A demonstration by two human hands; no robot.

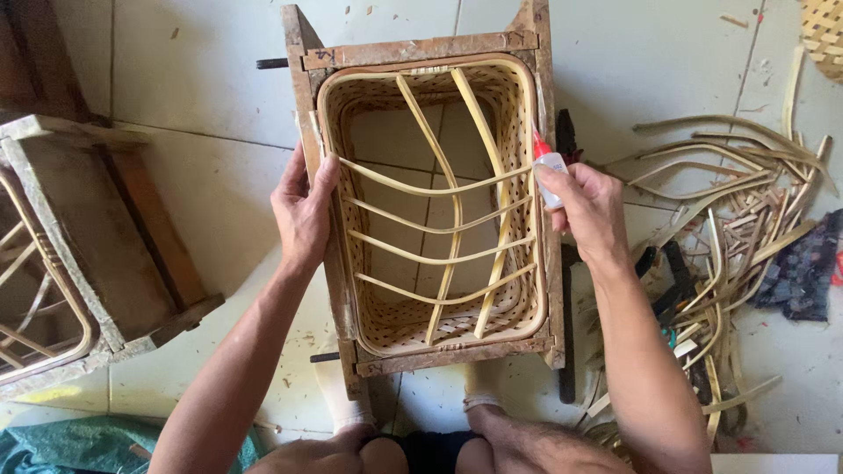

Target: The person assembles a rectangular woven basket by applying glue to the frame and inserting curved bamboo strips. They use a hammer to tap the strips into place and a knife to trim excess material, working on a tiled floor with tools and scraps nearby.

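Note:
A woven bamboo basket [386, 325] sits inside a rectangular wooden mould frame [421, 50] on the tiled floor, with curved bamboo ribs [439, 189] crossing its opening. My left hand [303, 211] grips the left rim of the basket and frame, thumb on the edge. My right hand [590, 211] holds a small white glue bottle with a red tip [548, 162], the tip at the basket's right rim where a rib meets it.
A second wooden frame with a basket [61, 254] stands at the left. A pile of bamboo strips and offcuts [729, 202] lies at the right, beside a dark cloth [803, 268]. Woven matting [825, 31] shows top right. My knees [421, 448] are at the bottom.

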